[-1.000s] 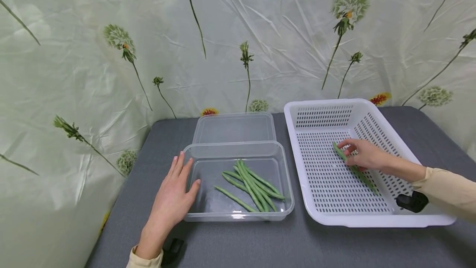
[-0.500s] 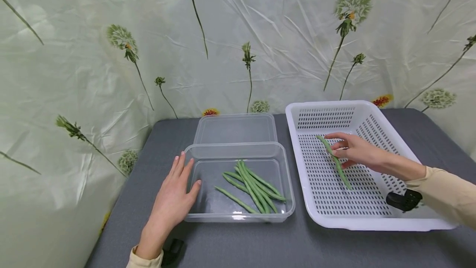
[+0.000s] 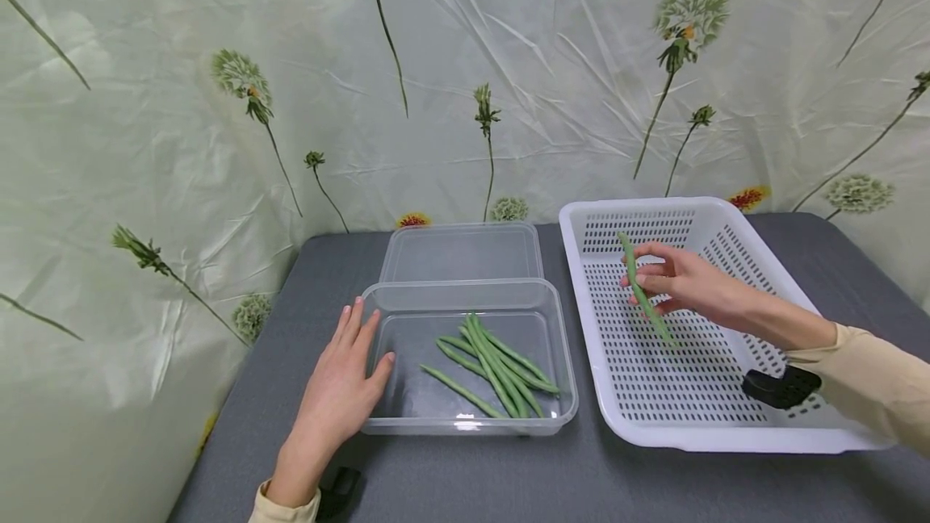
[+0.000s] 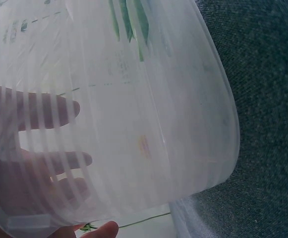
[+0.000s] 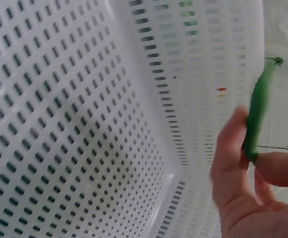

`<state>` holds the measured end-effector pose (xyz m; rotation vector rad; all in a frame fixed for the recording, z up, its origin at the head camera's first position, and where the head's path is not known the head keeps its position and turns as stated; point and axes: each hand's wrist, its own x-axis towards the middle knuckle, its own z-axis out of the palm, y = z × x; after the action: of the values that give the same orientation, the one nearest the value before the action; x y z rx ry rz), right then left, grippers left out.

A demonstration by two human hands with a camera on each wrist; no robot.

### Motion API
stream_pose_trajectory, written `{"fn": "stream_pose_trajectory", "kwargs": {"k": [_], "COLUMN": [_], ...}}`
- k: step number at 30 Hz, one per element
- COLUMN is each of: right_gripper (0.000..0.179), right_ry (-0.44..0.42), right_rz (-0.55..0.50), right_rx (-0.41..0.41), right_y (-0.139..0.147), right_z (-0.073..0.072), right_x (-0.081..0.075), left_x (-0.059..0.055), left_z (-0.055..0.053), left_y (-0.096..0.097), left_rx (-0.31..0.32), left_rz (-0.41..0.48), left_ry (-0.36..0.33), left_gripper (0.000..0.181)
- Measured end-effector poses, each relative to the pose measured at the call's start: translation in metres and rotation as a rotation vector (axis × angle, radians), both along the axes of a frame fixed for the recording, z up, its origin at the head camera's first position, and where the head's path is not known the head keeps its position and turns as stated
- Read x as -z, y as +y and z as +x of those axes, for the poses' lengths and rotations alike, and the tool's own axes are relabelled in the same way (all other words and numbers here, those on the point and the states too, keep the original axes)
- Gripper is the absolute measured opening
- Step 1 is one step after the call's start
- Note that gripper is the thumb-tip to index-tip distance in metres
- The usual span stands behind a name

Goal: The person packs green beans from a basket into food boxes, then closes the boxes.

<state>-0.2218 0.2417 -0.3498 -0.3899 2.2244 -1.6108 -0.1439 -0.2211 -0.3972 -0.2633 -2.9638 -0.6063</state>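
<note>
Between thumb and fingers, my right hand point(image 3: 690, 285) pinches a single green bean point(image 3: 638, 287) above the white perforated basket point(image 3: 597, 378). In the right wrist view the green bean point(image 5: 259, 109) stands up from the fingertips, and no other bean shows in the basket. My left hand point(image 3: 337, 390) rests with straight fingers at the left side of a clear plastic container point(image 3: 465, 426). Its fingers show blurred through the container wall in the left wrist view. Several green beans point(image 3: 501, 366) lie in a loose pile inside the container, with one apart at the left.
Behind the container lies a flat clear lid point(image 3: 461, 253). A dark grey cloth point(image 3: 465, 483) covers the table. A pale curtain point(image 3: 407, 103) printed with flowers hangs behind it. The basket's raised rim stands between the right hand and the container.
My right hand has lifted the bean off the basket floor and moved a little left and away from me. The left hand stays at the container's side.
</note>
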Motion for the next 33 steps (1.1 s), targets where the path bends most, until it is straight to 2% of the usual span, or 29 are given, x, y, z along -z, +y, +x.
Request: {"fn": "stream_pose_trajectory", "kwargs": {"k": [4, 10, 16, 22, 33], "right_gripper": [0.029, 0.024, 0.031, 0.042, 0.043], "right_ry": [-0.022, 0.031, 0.088, 0.106, 0.135], "right_rz": [-0.064, -0.097, -0.084, -0.077, -0.125], "right_rx": [-0.057, -0.107, -0.067, -0.053, -0.044], "right_y": [-0.006, -0.016, -0.026, -0.038, -0.062], "right_z": [0.003, 0.003, 0.001, 0.003, 0.007], "right_x": [-0.004, -0.007, -0.011, -0.019, -0.031], "left_x": [0.000, -0.002, -0.001, 0.000, 0.000], "left_z": [0.000, 0.000, 0.001, 0.001, 0.001], "left_y": [0.000, 0.000, 0.000, -0.001, 0.000], "left_rx": [0.002, 0.000, 0.004, 0.012, 0.009], "left_rz": [-0.002, -0.005, 0.002, 0.010, -0.002], "left_ry": [0.001, 0.008, 0.001, 0.004, 0.010], "left_gripper": [0.067, 0.067, 0.067, 0.066, 0.066]}}
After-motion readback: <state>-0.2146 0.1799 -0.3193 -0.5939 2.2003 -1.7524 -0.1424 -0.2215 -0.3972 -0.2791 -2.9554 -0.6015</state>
